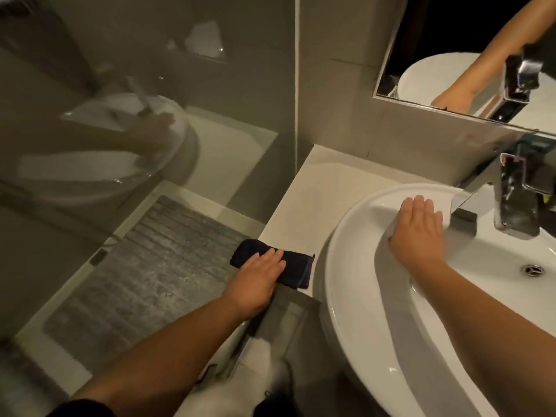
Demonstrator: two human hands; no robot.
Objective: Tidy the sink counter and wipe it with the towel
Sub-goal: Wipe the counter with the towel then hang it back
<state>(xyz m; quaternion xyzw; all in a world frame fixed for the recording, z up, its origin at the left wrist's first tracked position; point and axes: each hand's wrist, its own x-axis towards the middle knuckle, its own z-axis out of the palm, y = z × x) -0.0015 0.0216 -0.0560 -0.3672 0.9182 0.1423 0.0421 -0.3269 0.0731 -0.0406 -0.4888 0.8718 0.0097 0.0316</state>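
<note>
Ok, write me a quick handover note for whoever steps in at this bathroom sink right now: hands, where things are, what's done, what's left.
Left hand: flat, palm down, pressing the folded dark navy cloth towel onto the front edge of the white counter, left of the basin.
Right hand: open, resting on the inner slope of the round white ceramic basin, near the chrome faucet. It holds nothing.
Done: visible counter holds no loose items.
Left: wipe the counter; how far along it is cannot be told.

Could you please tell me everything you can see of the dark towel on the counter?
The towel is dark navy cloth, folded into a small flat oblong with a stitched hem along its right end. It lies on the white counter at the front edge, just left of the basin. The left hand presses flat on its middle, fingers extended rather than gripping.
</note>
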